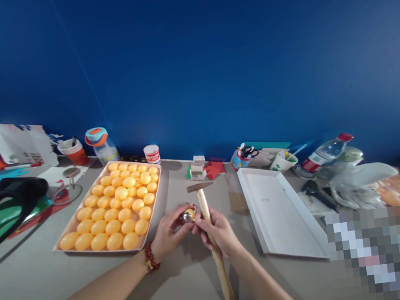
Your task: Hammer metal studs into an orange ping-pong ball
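Between the fingertips of my left hand (171, 231) is a small shiny metal piece (187, 216), rounded, with a yellow-orange part showing in it. Its exact kind is too small to make out. My right hand (217, 233) is wrapped around the wooden handle of a hammer (217, 260), whose metal head points away from me. The right thumb and fingertips also reach the metal piece's right side. Left of my hands, a shallow box (56, 245) holds rows of orange table tennis balls (113, 227). To the right lies a white shallow tray or lid (281, 218).
Along the blue wall (189, 63) stand a clear bottle with a blue lid (107, 149), a small white-and-red tub (152, 154), little white boxes (198, 169) and a pen cup with scissors (240, 159). A red-capped plastic bottle (319, 157) leans at right; a black-handled object (23, 191) lies far left.
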{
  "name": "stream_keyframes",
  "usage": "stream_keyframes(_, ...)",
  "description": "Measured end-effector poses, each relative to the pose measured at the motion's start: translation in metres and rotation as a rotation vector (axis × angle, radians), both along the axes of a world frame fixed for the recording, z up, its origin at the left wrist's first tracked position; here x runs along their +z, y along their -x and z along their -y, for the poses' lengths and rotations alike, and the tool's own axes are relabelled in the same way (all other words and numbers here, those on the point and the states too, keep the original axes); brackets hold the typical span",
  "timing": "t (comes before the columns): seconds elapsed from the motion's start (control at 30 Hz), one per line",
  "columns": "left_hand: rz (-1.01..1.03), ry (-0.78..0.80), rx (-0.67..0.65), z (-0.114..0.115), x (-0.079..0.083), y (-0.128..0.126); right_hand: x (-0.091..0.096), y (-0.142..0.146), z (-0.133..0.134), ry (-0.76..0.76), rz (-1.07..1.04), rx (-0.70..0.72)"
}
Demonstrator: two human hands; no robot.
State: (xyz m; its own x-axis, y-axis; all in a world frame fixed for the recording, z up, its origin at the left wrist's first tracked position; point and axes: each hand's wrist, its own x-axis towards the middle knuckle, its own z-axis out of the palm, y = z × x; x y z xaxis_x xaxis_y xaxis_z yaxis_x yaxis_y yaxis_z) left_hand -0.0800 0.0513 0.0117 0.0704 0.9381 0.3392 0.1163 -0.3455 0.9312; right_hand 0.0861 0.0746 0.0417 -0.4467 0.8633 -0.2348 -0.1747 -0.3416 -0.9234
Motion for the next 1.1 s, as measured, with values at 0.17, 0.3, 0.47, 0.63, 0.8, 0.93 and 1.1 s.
stream_keyframes(0.17, -0.022, -0.004, 0.022, 0.0003, 0.0007, 0.0009, -0.0013, -0.0002, -0.0002, 0.001, 0.016, 0.007)
stream_keyframes(0.3, -0.05, -0.018, 0.026, 0.0002, -0.0005, 0.0017, -0.0013, -0.0004, 0.0003, -0.001, 0.024, 0.006)
stream_keyframes(0.47, -0.087, -0.045, 0.041, 0.0008, -0.0024, 0.002, -0.0009, -0.0019, 0.0002, 0.017, 0.008, 0.024)
stream_keyframes(0.63, -0.155, -0.092, 0.081, 0.001, -0.0034, 0.0029, -0.0029, -0.004, -0.0008, 0.037, -0.021, 0.066)
stream_keyframes(0.8, -0.193, -0.129, 0.088, -0.0004, -0.0025, 0.0037, -0.0049, -0.0032, 0.0, 0.031, -0.026, 0.054)
stream_keyframes(0.93, -0.167, -0.127, 0.091, -0.0005, -0.0024, 0.0036, -0.0042, -0.0015, 0.0016, 0.033, -0.031, 0.034)
stream_keyframes(1.1, -0.2, -0.151, 0.106, -0.0005, -0.0021, 0.0031, -0.0043, -0.0006, 0.0028, 0.023, -0.038, 0.03)
